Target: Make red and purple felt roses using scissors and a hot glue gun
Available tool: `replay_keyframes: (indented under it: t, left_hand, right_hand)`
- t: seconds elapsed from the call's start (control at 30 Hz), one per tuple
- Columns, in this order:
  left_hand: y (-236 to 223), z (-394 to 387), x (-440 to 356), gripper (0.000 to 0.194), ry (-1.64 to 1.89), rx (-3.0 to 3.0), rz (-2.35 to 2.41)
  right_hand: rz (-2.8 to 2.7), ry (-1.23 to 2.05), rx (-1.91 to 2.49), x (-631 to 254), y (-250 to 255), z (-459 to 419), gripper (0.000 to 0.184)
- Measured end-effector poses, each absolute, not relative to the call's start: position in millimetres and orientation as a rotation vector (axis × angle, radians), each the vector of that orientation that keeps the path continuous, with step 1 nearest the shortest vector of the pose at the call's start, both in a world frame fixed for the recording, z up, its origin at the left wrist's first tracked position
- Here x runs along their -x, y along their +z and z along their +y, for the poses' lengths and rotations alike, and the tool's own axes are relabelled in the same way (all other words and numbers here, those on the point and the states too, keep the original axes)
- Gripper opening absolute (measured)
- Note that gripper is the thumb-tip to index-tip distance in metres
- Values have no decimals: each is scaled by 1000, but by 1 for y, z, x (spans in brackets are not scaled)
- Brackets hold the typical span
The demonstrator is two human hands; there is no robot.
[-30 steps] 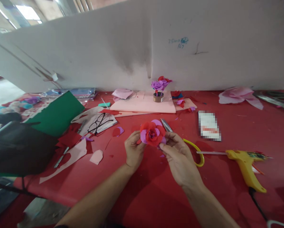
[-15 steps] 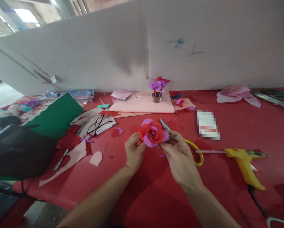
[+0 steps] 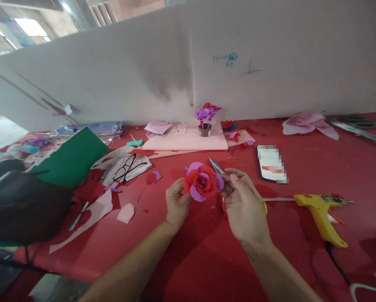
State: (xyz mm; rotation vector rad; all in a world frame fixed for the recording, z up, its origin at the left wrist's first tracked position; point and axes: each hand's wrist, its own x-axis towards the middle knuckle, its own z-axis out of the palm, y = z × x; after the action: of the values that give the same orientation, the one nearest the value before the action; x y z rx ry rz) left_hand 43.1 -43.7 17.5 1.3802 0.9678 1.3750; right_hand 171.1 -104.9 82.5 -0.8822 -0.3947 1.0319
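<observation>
A layered red and purple paper flower (image 3: 201,182) is held up over the table, facing me. My left hand (image 3: 178,201) is closed on it from the left side, its fingertips partly hidden behind the petals. At the flower's right edge my right hand (image 3: 246,209) has its thumb and fingers bent together on a purple petal. Behind that hand lies a pair of scissors (image 3: 217,166), blades pointing away; the hand covers most of its handles.
A yellow glue gun (image 3: 317,209) lies at right, with a phone (image 3: 272,164) behind it. Purple and red paper flowers (image 3: 207,112) stand in a small brown pot (image 3: 204,130) at the back. Eyeglasses (image 3: 126,167), paper scraps (image 3: 126,213) and green card (image 3: 71,155) are at left.
My right hand has turned and shifted slightly right along the petal edge, uncovering a red part of the scissors' handle. The flower has tilted a little and sits slightly lower.
</observation>
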Motion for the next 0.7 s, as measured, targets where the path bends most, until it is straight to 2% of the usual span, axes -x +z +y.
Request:
replay_keyframes:
  t: [0.2,0.47,0.7]
  left_hand:
    - [24,-43,-49,7,1235,-1050,957]
    - [49,-45,-51,23,794,-441,812]
    - [46,-47,-50,22,764,-425,785]
  right_hand:
    - [-309,936,905,-178,76,-100,10]
    - [-602,1048,1170,-169,53,-95,15]
    - [-896,757,1394,-163,65,-103,17]
